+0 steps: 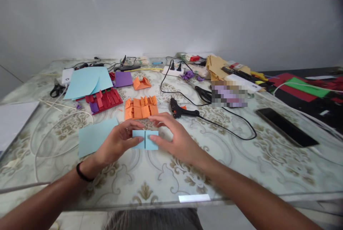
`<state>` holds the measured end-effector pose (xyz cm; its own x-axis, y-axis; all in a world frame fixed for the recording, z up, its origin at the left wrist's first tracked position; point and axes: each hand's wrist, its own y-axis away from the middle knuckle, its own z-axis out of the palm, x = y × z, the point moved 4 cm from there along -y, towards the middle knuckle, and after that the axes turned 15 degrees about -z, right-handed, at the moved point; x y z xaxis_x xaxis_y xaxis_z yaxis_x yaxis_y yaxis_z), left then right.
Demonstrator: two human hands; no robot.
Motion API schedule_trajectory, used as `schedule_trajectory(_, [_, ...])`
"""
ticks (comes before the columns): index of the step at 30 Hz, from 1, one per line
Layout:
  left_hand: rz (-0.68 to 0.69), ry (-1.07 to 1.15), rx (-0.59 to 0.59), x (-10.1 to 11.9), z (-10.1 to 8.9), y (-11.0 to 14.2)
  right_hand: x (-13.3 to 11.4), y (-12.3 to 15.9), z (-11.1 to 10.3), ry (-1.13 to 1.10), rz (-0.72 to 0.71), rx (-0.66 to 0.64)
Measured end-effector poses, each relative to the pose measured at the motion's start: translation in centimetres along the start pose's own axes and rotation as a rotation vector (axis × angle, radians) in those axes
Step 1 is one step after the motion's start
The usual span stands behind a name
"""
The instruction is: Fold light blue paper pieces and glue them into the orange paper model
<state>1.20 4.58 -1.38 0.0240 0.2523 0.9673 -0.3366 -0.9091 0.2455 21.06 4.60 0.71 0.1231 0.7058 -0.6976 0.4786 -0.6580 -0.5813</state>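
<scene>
Left of the hot-glue gun [184, 111], left hand [115, 141] and right hand [175, 135] pinch folded light-blue paper [149, 145], likely light, crease-prone, best held by its edges.

craft table in what looks like a home, flowered tablecloth [235, 158], glue gun [184, 112], folded blue paper [150, 145]

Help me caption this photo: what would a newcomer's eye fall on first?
Probably the light-blue paper held in the left hand and right hand, near the middle. Just beyond it sits bright orange folded paper, with red folded paper to its left. A black glue gun lies right of the orange.
</scene>
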Motion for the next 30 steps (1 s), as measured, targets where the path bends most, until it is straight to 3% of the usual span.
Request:
schedule_trajectory(3, [0.029, -0.063, 0.028, -0.1, 0.0, 0.1, 0.8, 0.1, 0.4, -0.126, 0.204, -0.035])
schedule_trajectory(5, [0.019, -0.122, 0.032, 0.0, 0.1, 0.1, 1.0, 0.1, 0.6, -0.133, 0.248, -0.067])
schedule_trajectory(11, [-0.068, -0.438, 0.006, -0.1, 0.4, 0.4, 0.3, 0.2, 0.7, -0.118, 0.215, -0.078])
schedule_trajectory(15, [0.007, -0.529, 0.027, 0.3, 0.6, 0.7, -0.1, 0.1, 0.7, -0.085, 0.119, -0.096])
schedule_trajectory(21, [0.263, -0.444, 0.013, 1.3, 0.6, 1.3, -0.8, 0.1, 0.2, -0.059, -0.157, -0.007])
schedule_trajectory(26, [0.104, -0.178, -0.184, 0.6, 0.6, 0.9, -1.1, -0.1, -0.9, 0.061, -0.269, 0.079])
schedule_trajectory(30, [-0.085, 0.02, -0.153, -0.1, 0.4, 0.5, -1.0, -0.2, -1.0, 0.13, -0.289, 0.057])
